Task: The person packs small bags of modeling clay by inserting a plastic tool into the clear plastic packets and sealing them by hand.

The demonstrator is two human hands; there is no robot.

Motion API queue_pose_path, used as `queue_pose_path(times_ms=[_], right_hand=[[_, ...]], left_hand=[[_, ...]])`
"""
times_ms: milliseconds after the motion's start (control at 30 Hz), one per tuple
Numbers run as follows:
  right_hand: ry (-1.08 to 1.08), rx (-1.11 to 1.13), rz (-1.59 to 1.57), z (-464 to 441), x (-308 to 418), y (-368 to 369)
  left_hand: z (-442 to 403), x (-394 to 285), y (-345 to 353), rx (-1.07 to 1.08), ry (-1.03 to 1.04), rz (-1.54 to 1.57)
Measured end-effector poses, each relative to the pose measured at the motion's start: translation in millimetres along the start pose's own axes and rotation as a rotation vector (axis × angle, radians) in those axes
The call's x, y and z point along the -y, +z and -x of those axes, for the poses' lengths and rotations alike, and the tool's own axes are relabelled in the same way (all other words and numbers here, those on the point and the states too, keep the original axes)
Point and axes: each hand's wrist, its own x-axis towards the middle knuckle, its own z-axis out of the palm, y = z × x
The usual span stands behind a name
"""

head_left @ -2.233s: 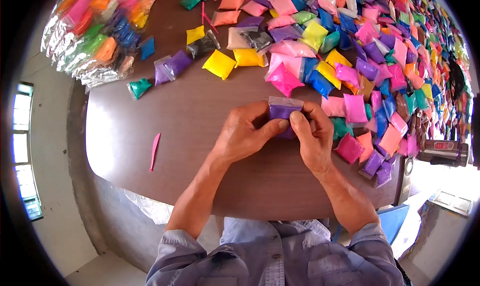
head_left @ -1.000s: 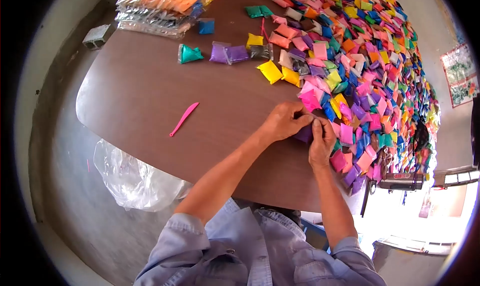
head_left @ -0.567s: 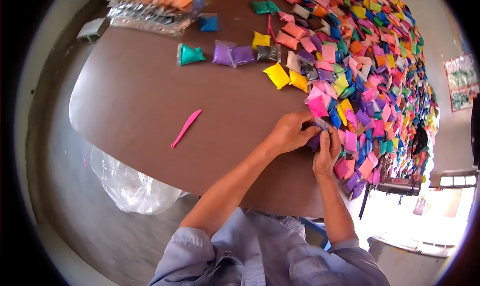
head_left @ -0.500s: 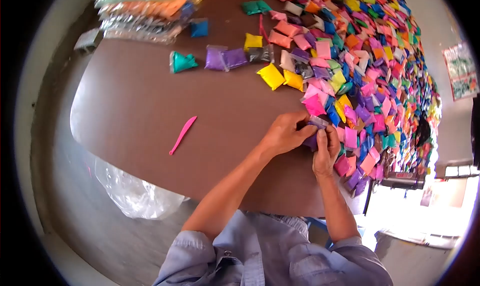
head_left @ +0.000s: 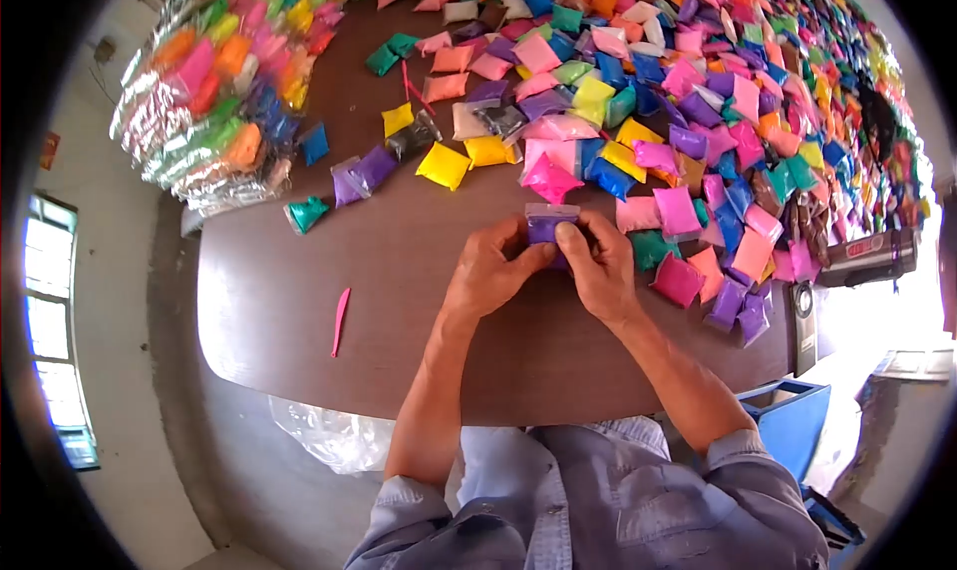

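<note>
At the far left of the frame a barred window (head_left: 50, 311) shows in the pale wall. In the upper left, a heap of large clear bags (head_left: 214, 101) filled with coloured packets sits on the brown tabletop (head_left: 269, 291). Just below and right of it lie a blue packet (head_left: 314, 144) and a teal packet (head_left: 307, 214). Lower down, a pink plastic knife (head_left: 341, 323) lies near the left end, and a crumpled clear plastic bag (head_left: 334, 432) shows below the front edge. Rightward, two overlapping purple packets (head_left: 371, 169) lie near a yellow packet (head_left: 443, 166). At the centre, the left hand (head_left: 488, 267) has its grip pinching the left side of a small purple packet (head_left: 541, 230), its clear top strip facing away from the wearer. The right hand (head_left: 604, 276) pinches the same packet's right side, thumb pressed on its face. Just beyond lies a hot-pink packet (head_left: 551, 178), at the edge of a broad pile of coloured packets (head_left: 738, 121) spreading across the upper right. At the right, a metallic cylinder (head_left: 867, 258) lies beside the pile, above a blue stool (head_left: 797, 410).
</note>
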Motion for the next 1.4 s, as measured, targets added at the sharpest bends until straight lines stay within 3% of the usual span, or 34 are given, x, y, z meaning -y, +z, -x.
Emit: queue_pose_path(times_ms=[200, 300, 533, 700, 867, 1233, 1333, 1400], right_hand=[[-0.095, -0.063, -0.046, -1.5, -10.3, 1.8], [-0.123, -0.003, -0.084, -1.8, -11.0, -0.5], [-0.123, 0.043, -0.092, 0.7, -6.3, -3.6], [-0.163, 0.127, -0.026, 0.6, -10.0, -5.5], [-0.058, 0.229, -0.12, 0.9, -0.4, -5.5], [-0.152, 0.215, -0.116, 1.9, -9.2, -1.9], [-0.1, 0.232, -0.148, 4.4, -0.7, -2.1], [-0.059, 0.237, -0.187, 5.4, 3.6, -2.3]], left_hand=[[21.8, -17.2, 17.5, -0.14, 0.008, 0.12], [24.1, 0.4, 18.8, -0.219, 0.02, 0.017], [29.9, 1.8, 22.1, -0.237, -0.035, -0.052], [45.8, 10.1, 31.4, -0.3, 0.019, 0.247], [46.5, 12.2, 32.2, -0.351, 0.039, 0.245], [56.4, 19.9, 27.8, -0.384, 0.028, 0.278], [59.2, 4.8, 34.7, -0.469, 0.087, 0.367], [72.1, -12.6, 22.0, -0.61, -0.049, 0.255]])
